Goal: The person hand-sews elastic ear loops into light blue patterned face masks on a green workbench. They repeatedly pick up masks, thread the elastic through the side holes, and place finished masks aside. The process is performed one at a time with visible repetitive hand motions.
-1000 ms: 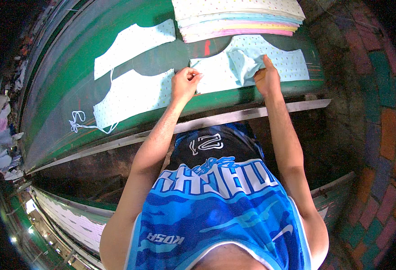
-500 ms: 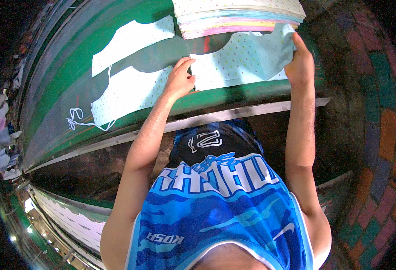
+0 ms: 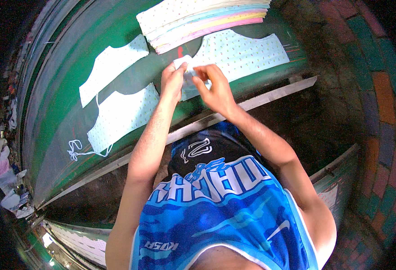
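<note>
A pale blue printed fabric piece [image 3: 240, 54], cut with curved edges, lies on the green table. My left hand [image 3: 172, 82] pinches its left end between thumb and fingers, and that corner is raised and folded up. Close to the right of it is my right hand [image 3: 216, 87], fingers bent and thumb apart, over the fabric's left part. I see nothing held in it. To the left lie two similar cut pieces, a nearer fabric piece [image 3: 123, 110] and a farther fabric piece [image 3: 112, 67].
A thick stack of cut fabric [image 3: 202, 22] in white, blue, yellow and pink layers stands beyond my hands. A white cord [image 3: 75, 150] lies looped by the nearer left piece. The table's metal edge strip [image 3: 270, 94] runs before my body. Coloured paving [image 3: 382, 90] shows at right.
My right hand has let go of the fabric's right end, which now lies flat, and has moved left beside my left hand. My left hand now lifts the left corner.
</note>
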`<action>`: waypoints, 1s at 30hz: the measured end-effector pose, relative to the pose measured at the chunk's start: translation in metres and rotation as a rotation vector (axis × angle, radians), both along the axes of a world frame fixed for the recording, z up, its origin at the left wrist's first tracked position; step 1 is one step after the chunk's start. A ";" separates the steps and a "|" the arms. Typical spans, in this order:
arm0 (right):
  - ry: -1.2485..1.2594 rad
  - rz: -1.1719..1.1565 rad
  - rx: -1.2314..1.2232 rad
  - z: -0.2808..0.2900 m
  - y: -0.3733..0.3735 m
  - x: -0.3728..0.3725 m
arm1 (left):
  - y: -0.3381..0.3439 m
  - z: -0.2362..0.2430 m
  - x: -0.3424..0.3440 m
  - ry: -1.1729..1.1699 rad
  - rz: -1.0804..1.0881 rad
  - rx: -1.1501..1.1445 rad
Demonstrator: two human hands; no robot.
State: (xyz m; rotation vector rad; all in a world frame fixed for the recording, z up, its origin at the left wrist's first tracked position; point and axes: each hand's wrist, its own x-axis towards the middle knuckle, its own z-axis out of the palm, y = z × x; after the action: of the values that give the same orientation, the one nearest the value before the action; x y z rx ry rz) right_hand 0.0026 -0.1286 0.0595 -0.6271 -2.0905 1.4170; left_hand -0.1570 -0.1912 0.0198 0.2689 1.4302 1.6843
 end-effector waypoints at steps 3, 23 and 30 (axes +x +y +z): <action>-0.097 0.107 0.261 -0.009 0.000 0.029 | 0.015 0.013 0.001 0.097 -0.018 0.009; -0.199 -0.025 -0.283 -0.038 0.059 -0.015 | 0.295 0.181 0.045 0.287 -0.382 0.600; 0.272 0.068 -0.939 -0.063 0.084 -0.003 | 0.349 0.273 0.086 0.392 -0.365 0.653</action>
State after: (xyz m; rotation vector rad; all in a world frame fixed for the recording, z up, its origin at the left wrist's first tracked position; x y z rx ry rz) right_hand -0.0002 -0.0446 -0.0033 -0.6416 -1.1633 2.3620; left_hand -0.0708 0.1575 0.2931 1.2011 0.9596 1.7948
